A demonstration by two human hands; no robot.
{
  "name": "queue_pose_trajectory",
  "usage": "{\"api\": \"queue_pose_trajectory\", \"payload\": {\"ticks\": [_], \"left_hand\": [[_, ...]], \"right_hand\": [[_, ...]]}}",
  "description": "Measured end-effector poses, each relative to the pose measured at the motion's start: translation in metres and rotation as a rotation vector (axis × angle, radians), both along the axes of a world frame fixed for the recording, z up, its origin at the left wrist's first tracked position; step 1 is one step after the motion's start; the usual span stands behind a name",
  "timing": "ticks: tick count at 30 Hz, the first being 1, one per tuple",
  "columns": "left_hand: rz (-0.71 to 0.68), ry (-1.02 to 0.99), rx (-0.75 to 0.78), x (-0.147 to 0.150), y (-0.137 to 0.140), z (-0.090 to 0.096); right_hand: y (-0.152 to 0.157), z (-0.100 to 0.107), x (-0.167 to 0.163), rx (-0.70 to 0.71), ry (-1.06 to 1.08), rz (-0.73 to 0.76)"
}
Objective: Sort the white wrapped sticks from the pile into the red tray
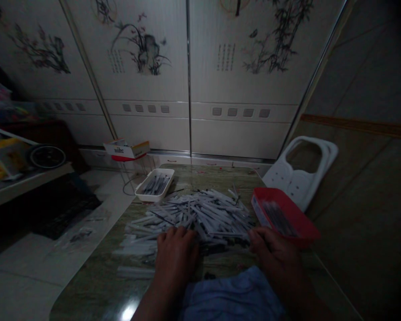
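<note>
A heap of slim, pale, pen-like tubes (203, 214), some with dark parts, spreads over the marbled table (96, 285). My left hand (177, 252) rests at the near side of the heap. Its fingers curl down and together, and the fingertips are hidden, so whatever they grip cannot be made out. To the right, my right hand (274, 249) is closed in a pinch beside the heap's right end. What it holds is too dark and blurred to name. Just beyond that hand stands a red basket (307, 223) with a bundle of similar slim pieces in it.
A white tray (171, 176) of dark slim pieces sits at the table's far left. Blue cloth (230, 296) lies at the near edge. Behind the basket leans a white folding chair (307, 174). An open box (127, 150) rests on a red stool at the back left.
</note>
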State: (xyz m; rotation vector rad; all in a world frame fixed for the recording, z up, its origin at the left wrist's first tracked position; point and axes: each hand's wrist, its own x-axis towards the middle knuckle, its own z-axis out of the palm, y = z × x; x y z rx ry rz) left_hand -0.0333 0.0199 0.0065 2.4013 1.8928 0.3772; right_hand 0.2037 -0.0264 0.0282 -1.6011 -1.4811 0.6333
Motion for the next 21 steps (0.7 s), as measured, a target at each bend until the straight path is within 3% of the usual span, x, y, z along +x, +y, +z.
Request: {"api": "queue_pose_trajectory", "payload": {"ticks": [13,21], "left_hand": [[-0.077,-0.016,0.001,0.004,0.0,-0.001],[-0.093,-0.145,0.08,0.0,0.0,-0.005]], "right_hand": [[-0.001,0.003,-0.002,0.028,-0.007,0.011],[-0.001,0.003,-0.012,0.054,0.028,0.018]]}}
